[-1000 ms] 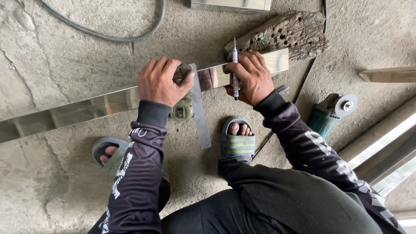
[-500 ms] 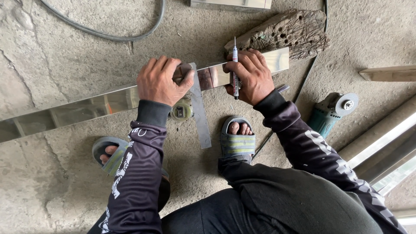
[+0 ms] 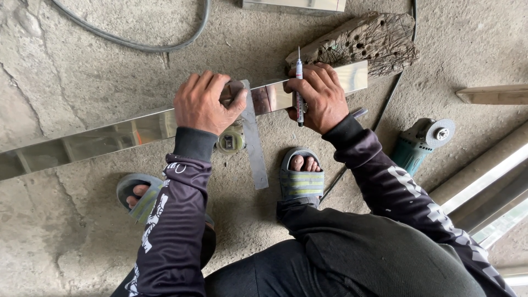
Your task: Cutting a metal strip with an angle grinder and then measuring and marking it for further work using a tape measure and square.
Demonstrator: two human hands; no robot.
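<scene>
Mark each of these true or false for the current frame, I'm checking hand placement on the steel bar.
1. The left hand presses a metal square against the shiny steel bar. True.
2. The right hand holds a hammer. False: it holds a marker pen, upright against the bar.
3. The angle grinder lies on the concrete floor to the person's right, untouched. True.
4. The bar's right end rests on a plastic crate. False: it rests on a worn wooden block full of holes.
5. A tape measure sits just below the bar near the left wrist. True.
</scene>
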